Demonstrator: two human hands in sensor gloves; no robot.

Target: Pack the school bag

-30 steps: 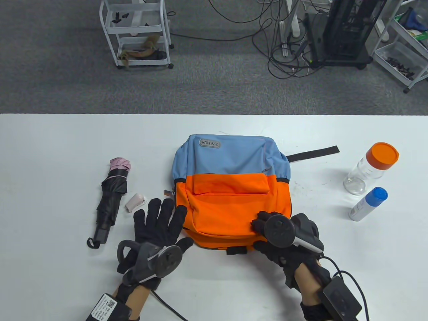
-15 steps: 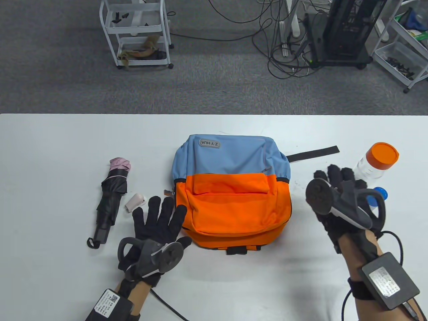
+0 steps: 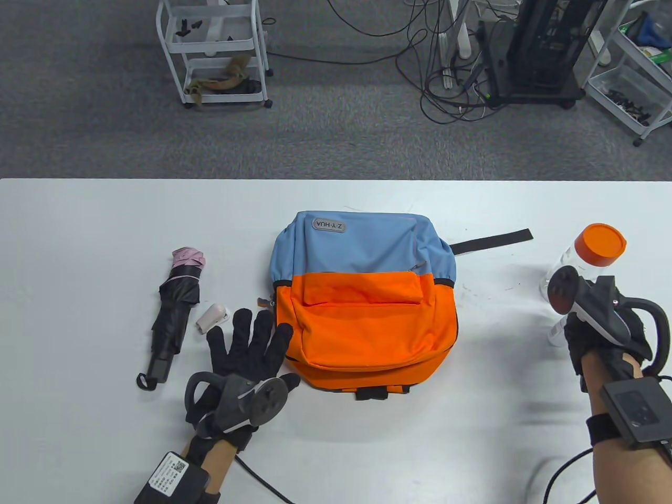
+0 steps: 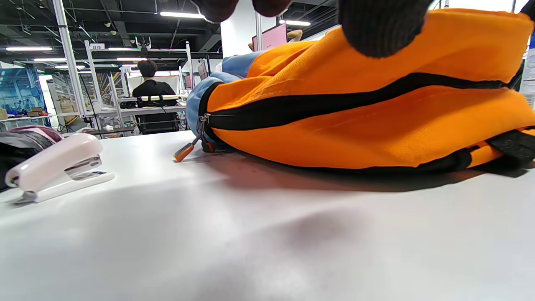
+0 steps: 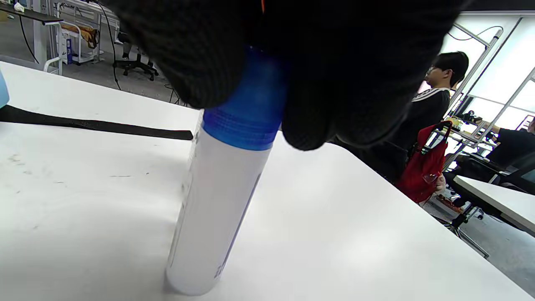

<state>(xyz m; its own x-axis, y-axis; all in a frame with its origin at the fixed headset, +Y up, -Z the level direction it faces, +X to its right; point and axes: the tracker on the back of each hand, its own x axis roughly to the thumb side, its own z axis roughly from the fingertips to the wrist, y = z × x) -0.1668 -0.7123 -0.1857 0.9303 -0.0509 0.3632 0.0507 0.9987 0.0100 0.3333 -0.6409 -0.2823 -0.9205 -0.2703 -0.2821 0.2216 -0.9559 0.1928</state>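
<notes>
The orange and blue school bag lies flat mid-table, its zip closed, with the orange zip pull at its left side. My left hand rests flat on the table with fingers spread, its fingertips against the bag's left edge. My right hand is over the white bottle with the blue cap, fingers curled round the cap. The bottle stands on the table; only its base shows in the table view.
A folded black and pink umbrella and a small pink stapler lie left of the bag. A glass jar with an orange lid stands just behind my right hand. A black strap trails from the bag's right side.
My right hand left the bag's near right corner, swung right and closed on the blue cap of the white bottle. The left hand and the bag stayed put.
</notes>
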